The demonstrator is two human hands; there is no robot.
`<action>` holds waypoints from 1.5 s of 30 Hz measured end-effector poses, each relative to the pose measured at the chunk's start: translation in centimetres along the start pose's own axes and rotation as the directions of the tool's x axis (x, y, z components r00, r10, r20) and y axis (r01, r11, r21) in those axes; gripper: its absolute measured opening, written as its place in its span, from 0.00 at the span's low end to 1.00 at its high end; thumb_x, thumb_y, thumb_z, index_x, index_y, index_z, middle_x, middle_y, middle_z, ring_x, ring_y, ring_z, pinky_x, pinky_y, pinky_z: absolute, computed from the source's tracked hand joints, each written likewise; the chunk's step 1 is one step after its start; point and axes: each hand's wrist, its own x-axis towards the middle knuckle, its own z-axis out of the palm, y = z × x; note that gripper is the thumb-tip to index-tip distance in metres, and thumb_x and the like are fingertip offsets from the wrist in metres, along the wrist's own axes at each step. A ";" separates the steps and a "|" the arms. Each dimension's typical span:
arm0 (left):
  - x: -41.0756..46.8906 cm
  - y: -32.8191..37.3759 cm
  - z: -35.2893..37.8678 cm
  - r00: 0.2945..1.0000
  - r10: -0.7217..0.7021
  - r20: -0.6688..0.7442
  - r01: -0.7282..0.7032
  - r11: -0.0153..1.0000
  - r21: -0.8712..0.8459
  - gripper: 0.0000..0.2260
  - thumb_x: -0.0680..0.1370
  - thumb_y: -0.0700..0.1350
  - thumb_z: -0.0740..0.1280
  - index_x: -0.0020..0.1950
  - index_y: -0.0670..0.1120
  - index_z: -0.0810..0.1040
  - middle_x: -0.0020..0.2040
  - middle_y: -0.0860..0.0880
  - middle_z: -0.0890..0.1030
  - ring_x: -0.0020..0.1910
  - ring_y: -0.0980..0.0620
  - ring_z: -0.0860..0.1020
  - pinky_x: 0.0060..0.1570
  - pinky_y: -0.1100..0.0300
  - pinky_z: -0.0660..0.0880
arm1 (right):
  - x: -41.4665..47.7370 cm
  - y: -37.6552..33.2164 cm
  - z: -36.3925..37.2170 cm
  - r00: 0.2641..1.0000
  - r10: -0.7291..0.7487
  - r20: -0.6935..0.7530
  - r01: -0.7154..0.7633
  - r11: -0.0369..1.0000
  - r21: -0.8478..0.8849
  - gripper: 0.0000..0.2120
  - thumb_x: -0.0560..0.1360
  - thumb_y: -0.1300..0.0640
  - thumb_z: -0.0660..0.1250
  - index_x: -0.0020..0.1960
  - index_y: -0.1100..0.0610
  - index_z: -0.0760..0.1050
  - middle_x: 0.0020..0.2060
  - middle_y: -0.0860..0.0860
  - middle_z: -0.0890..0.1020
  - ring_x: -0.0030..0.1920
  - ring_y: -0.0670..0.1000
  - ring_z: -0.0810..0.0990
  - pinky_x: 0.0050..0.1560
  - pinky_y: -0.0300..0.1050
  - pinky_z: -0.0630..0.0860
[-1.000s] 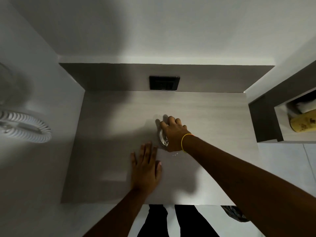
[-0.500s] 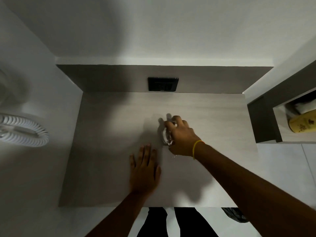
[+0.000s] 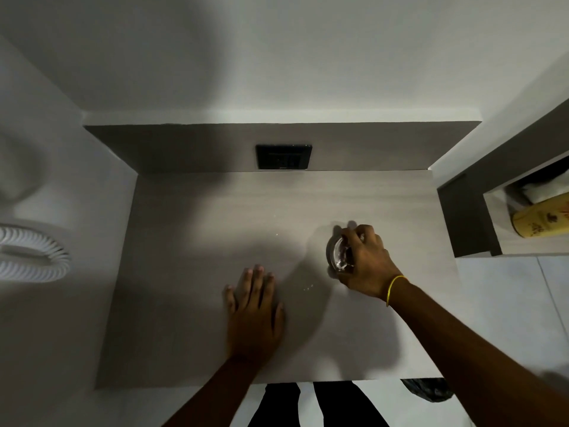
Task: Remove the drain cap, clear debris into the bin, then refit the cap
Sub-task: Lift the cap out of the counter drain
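Note:
The round shiny metal drain cap (image 3: 338,253) is tilted on edge in the fingers of my right hand (image 3: 366,266), right of the middle of the flat grey basin (image 3: 191,334). A yellow band circles that wrist. My left hand (image 3: 253,306) lies flat, palm down, fingers spread, on the basin floor to the left of the cap and closer to me. A few small white specks (image 3: 308,287) sit on the basin between the two hands. The spot left of the cap is in shadow and I cannot make out a drain opening there.
A black slot (image 3: 283,157) is set in the basin's back wall. A dark bin bag (image 3: 428,391) shows below the basin's front right corner. A niche on the right holds a yellow bottle (image 3: 542,221). A white coiled hose (image 3: 34,257) hangs at left.
My right hand has moved to the right across the basin with the cap and tipped it up on edge. The left hand has stayed flat in place.

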 end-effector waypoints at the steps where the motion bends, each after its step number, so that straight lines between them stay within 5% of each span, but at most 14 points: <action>1: 0.0 0.0 0.0 1.000 0.001 0.003 -0.001 1.000 0.003 0.29 0.83 0.56 0.60 0.83 0.46 0.69 0.86 0.43 0.65 0.86 0.40 0.60 0.78 0.29 0.58 | 0.1 -0.3 0.1 1.000 -0.022 0.015 0.023 1.000 -0.021 0.50 0.64 0.36 0.78 0.79 0.50 0.61 0.69 0.55 0.64 0.68 0.63 0.71 0.62 0.63 0.80; 24: 0.1 0.5 -0.7 1.000 -0.024 0.006 0.024 0.999 -0.039 0.29 0.83 0.56 0.58 0.82 0.45 0.72 0.84 0.41 0.67 0.84 0.37 0.65 0.76 0.26 0.64 | 1.4 -8.5 2.4 0.915 -0.353 0.197 0.390 0.899 -0.201 0.52 0.61 0.53 0.80 0.78 0.50 0.57 0.71 0.58 0.65 0.72 0.63 0.67 0.57 0.62 0.80; 33: -0.1 0.2 -0.3 1.000 -0.010 -0.014 0.010 0.999 -0.041 0.28 0.83 0.55 0.60 0.82 0.45 0.71 0.85 0.42 0.66 0.86 0.39 0.61 0.78 0.28 0.60 | -0.1 -3.4 -0.3 0.972 -0.234 0.002 0.233 0.971 0.059 0.43 0.65 0.48 0.76 0.77 0.51 0.64 0.70 0.55 0.67 0.68 0.63 0.73 0.66 0.59 0.78; 38: -0.3 -0.1 0.3 0.997 0.018 -0.081 -0.021 0.999 -0.031 0.28 0.84 0.55 0.60 0.82 0.45 0.71 0.85 0.42 0.66 0.86 0.40 0.60 0.78 0.29 0.60 | -0.9 1.2 -0.1 0.997 -0.065 0.032 0.065 0.998 -0.001 0.47 0.67 0.42 0.77 0.80 0.52 0.61 0.75 0.56 0.64 0.75 0.63 0.68 0.69 0.61 0.76; 45: -0.3 -0.3 1.0 0.994 0.026 -0.109 -0.029 0.999 -0.023 0.27 0.85 0.55 0.59 0.82 0.44 0.70 0.85 0.42 0.66 0.86 0.40 0.59 0.80 0.30 0.58 | -1.3 2.3 1.9 0.998 -0.048 -0.046 0.047 0.998 -0.032 0.51 0.66 0.41 0.76 0.82 0.51 0.56 0.78 0.54 0.60 0.78 0.61 0.63 0.73 0.62 0.70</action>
